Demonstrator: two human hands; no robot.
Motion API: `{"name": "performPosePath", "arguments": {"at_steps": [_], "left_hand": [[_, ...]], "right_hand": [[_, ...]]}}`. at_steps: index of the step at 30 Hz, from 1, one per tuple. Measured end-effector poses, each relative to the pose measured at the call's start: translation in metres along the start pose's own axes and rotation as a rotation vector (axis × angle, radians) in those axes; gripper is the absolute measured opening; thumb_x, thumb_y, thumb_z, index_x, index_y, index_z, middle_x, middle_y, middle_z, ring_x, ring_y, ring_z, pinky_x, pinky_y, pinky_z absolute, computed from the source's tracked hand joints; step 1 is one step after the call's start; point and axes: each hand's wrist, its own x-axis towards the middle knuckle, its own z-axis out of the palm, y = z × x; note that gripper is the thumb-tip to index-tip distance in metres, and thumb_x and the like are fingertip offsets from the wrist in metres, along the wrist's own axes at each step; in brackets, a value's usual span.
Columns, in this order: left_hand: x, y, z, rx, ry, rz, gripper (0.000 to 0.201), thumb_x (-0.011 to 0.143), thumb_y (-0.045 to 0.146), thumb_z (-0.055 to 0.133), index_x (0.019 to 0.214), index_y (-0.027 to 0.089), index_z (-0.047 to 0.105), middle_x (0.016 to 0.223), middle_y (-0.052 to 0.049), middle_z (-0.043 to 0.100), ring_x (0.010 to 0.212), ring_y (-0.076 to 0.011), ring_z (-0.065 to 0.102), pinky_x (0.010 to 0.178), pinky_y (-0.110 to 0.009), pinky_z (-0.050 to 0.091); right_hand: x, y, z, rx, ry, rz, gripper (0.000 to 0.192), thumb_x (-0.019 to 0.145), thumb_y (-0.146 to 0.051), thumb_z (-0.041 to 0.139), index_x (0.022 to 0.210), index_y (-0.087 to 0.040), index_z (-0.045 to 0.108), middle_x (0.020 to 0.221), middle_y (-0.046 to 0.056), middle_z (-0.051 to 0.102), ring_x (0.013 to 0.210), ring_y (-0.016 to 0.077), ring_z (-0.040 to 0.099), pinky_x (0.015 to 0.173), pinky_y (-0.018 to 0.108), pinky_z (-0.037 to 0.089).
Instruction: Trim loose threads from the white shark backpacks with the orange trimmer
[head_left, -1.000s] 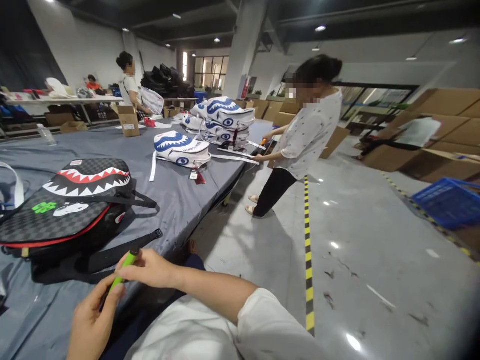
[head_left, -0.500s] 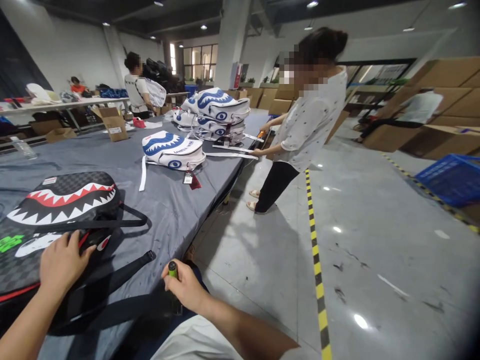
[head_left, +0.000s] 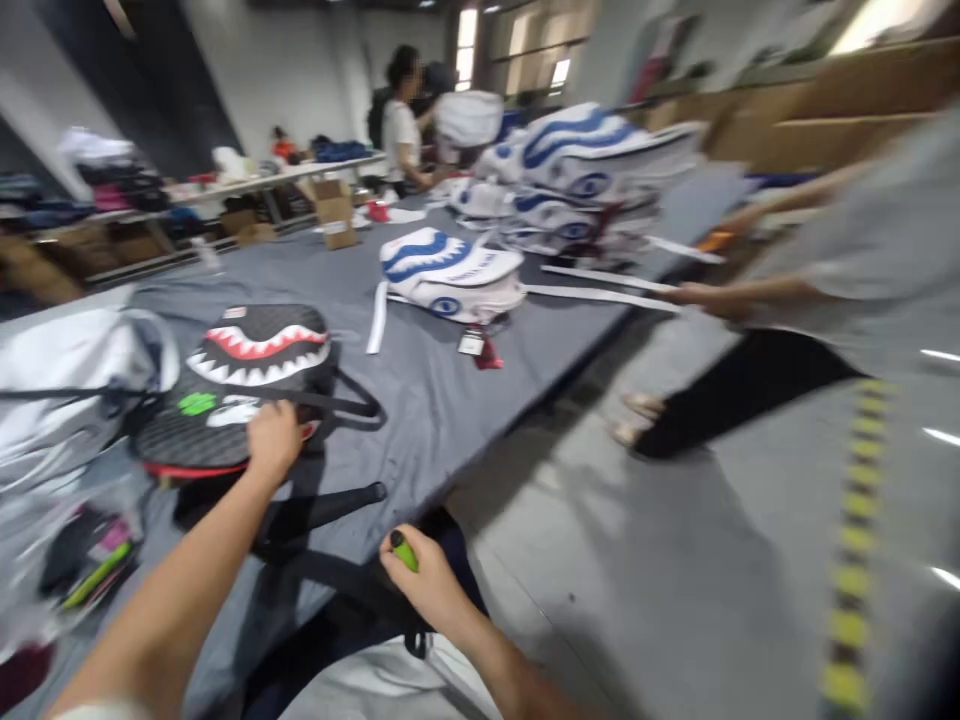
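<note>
Grey cloth covers the long counter. Left of centre, the left hand lies flat on a black checkered shark-mouth backpack, steadying it; low centre, the right hand is clenched around a green marker pen, tip upward.

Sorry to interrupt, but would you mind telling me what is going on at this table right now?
A person at a grey cloth-covered table rests the left hand on a black checkered backpack with a shark mouth and grips a green marker-like tool in the right hand. Further along lie white and blue shark backpacks. A co-worker stands at the table's edge, reaching toward a stack of them.
</note>
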Motion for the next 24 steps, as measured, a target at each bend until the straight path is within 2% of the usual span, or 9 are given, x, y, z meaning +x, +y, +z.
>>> {"name": "performPosePath", "arguments": {"at_steps": [3, 5, 8, 10, 12, 14, 17, 21, 24], "left_hand": [[0.015, -0.004, -0.008, -0.097, -0.077, -0.033, 0.037, 0.093, 0.025, 0.041, 0.117, 0.008, 0.063, 0.105, -0.023, 0.067, 0.096, -0.0316, 0.066, 0.082, -0.039, 0.045], [0.024, -0.023, -0.030, -0.199, -0.036, -0.121, 0.035, 0.091, 0.025, 0.046, 0.118, 0.015, 0.066, 0.103, -0.018, 0.071, 0.094, -0.0301, 0.066, 0.081, -0.038, 0.045], [0.028, -0.066, -0.084, -0.433, 0.221, -0.242, 0.035, 0.085, 0.035, 0.057, 0.113, 0.019, 0.071, 0.095, -0.011, 0.073, 0.090, -0.0271, 0.065, 0.077, -0.033, 0.044], [0.022, -0.095, -0.118, -0.699, 0.431, -0.289, 0.034, 0.082, 0.038, 0.061, 0.103, 0.015, 0.073, 0.086, -0.007, 0.072, 0.081, -0.0214, 0.063, 0.072, -0.028, 0.044], [0.005, -0.114, -0.136, -1.011, 0.582, -0.359, 0.035, 0.078, 0.041, 0.063, 0.095, 0.012, 0.072, 0.077, -0.003, 0.068, 0.070, -0.0156, 0.059, 0.066, -0.024, 0.043], [-0.026, -0.117, -0.132, -1.285, 0.620, -0.447, 0.037, 0.075, 0.043, 0.066, 0.093, 0.011, 0.070, 0.072, 0.000, 0.066, 0.063, -0.0122, 0.055, 0.061, -0.022, 0.043], [-0.090, -0.102, -0.095, -1.639, 0.484, -0.615, 0.040, 0.068, 0.045, 0.074, 0.094, 0.014, 0.067, 0.071, 0.002, 0.066, 0.062, -0.0117, 0.058, 0.061, -0.022, 0.046], [-0.169, -0.089, -0.046, -1.972, 0.242, -0.914, 0.031, 0.074, 0.029, 0.072, 0.102, 0.017, 0.065, 0.073, 0.001, 0.069, 0.063, -0.0129, 0.065, 0.065, -0.023, 0.053], [-0.204, -0.091, -0.026, -2.035, 0.082, -1.089, 0.015, 0.081, 0.015, 0.061, 0.096, 0.017, 0.064, 0.067, 0.001, 0.068, 0.054, -0.0123, 0.063, 0.060, -0.025, 0.055]], "right_hand": [[0.003, 0.022, -0.007, -0.112, -0.032, -0.025, 0.014, 0.080, -0.034, 0.055, 0.076, -0.021, 0.056, 0.068, -0.001, 0.054, 0.065, 0.0148, 0.050, 0.063, 0.026, 0.039], [0.007, 0.037, -0.013, -0.130, -0.013, 0.004, 0.016, 0.076, -0.038, 0.058, 0.078, -0.022, 0.058, 0.066, -0.001, 0.055, 0.061, 0.0158, 0.051, 0.060, 0.028, 0.039], [0.019, 0.041, -0.018, -0.127, 0.104, -0.008, 0.023, 0.073, -0.044, 0.060, 0.079, -0.022, 0.061, 0.065, 0.000, 0.058, 0.059, 0.0172, 0.053, 0.060, 0.029, 0.042], [0.033, 0.026, -0.019, -0.141, 0.155, -0.035, 0.031, 0.075, -0.049, 0.058, 0.085, -0.020, 0.064, 0.062, 0.001, 0.058, 0.058, 0.0187, 0.055, 0.059, 0.031, 0.045], [0.051, 0.000, -0.019, -0.165, 0.199, -0.074, 0.042, 0.078, -0.053, 0.055, 0.097, -0.017, 0.066, 0.062, 0.001, 0.059, 0.057, 0.0197, 0.057, 0.059, 0.031, 0.046], [0.065, -0.029, -0.019, -0.167, 0.243, -0.146, 0.048, 0.081, -0.053, 0.053, 0.110, -0.016, 0.064, 0.072, 0.004, 0.064, 0.061, 0.0200, 0.061, 0.063, 0.032, 0.049], [0.072, -0.058, -0.026, -0.175, 0.224, -0.260, 0.048, 0.081, -0.050, 0.055, 0.114, -0.016, 0.063, 0.093, 0.008, 0.068, 0.069, 0.0191, 0.065, 0.070, 0.033, 0.053], [0.059, -0.059, -0.040, -0.267, 0.189, -0.227, 0.043, 0.079, -0.047, 0.055, 0.108, -0.017, 0.066, 0.103, 0.009, 0.067, 0.062, 0.0155, 0.063, 0.063, 0.031, 0.053], [0.057, -0.048, -0.042, -0.314, 0.221, -0.129, 0.044, 0.079, -0.043, 0.055, 0.112, -0.016, 0.064, 0.090, 0.004, 0.066, 0.052, 0.0118, 0.060, 0.058, 0.028, 0.051]]}}
